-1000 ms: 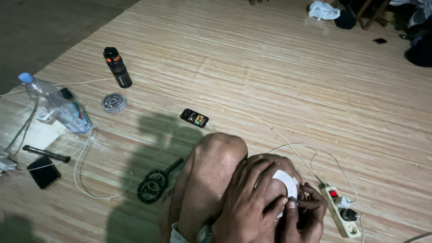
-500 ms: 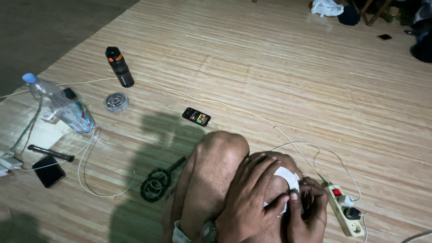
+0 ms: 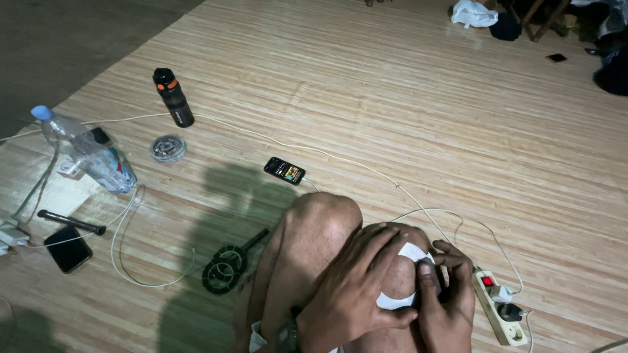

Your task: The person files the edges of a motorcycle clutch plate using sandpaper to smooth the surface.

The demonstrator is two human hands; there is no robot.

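Pale wooden floor [image 3: 405, 111] spreads around a seated person with 2 knees drawn up. From the head view, the left hand [image 3: 356, 287] presses flat on a white patch [image 3: 411, 252] over the right knee, and the right hand [image 3: 448, 297] pinches its edge. Loose pressure could let the patch crease or peel. Nearby, a clear plastic bottle [image 3: 88, 153] lies tilted, holding some water; a black bottle [image 3: 173, 97] stands capped, contents hidden.

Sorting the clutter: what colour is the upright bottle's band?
Orange, on the black bottle; clearest in the head view.
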